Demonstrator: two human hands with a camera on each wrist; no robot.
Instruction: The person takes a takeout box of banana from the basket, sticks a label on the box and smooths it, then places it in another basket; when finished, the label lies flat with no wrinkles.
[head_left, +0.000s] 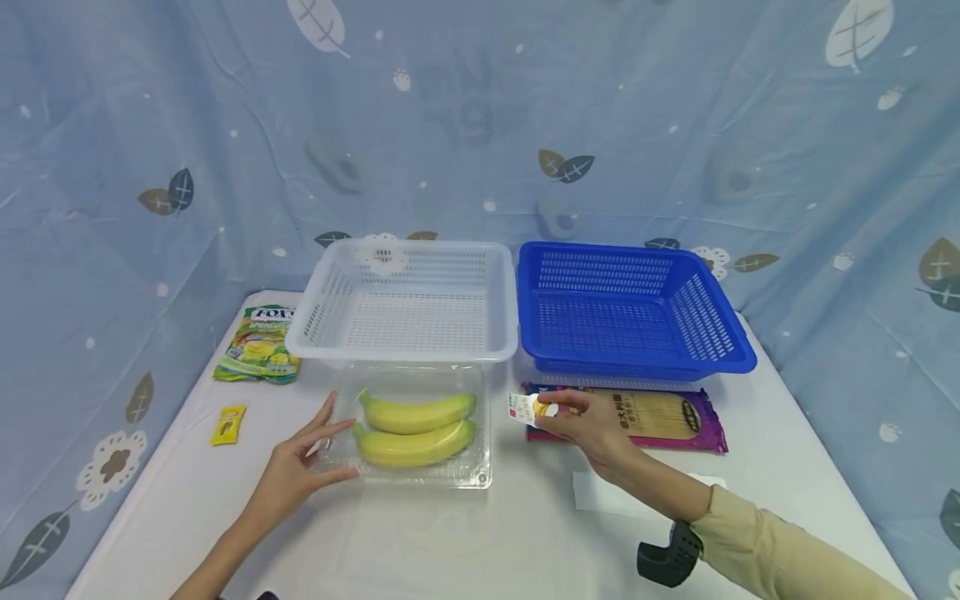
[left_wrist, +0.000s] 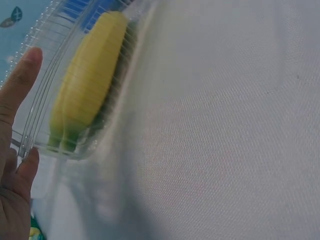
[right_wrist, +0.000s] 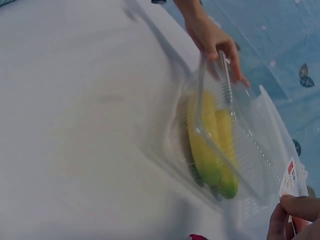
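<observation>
A clear plastic box [head_left: 486, 425] with two bananas [head_left: 416, 444] inside lies in the middle of the table, in front of the white basket. My left hand [head_left: 288, 479] holds the box at its left end, thumb by the near corner and fingers along the side. In the left wrist view the fingers touch the clear wall beside the bananas [left_wrist: 90, 75]. Just right of the box, my right hand [head_left: 588, 425] pinches a small white label [head_left: 521, 408] printed with yellow, red and black. The label [right_wrist: 288, 177] also shows in the right wrist view.
White basket [head_left: 401, 354] and blue basket [head_left: 637, 367] stand side by side at the back. A purple noodle packet [head_left: 660, 414] lies under the right hand. White paper [head_left: 600, 493] lies nearer. Left are a green FOX'S bag [head_left: 258, 346] and a small yellow packet [head_left: 228, 425].
</observation>
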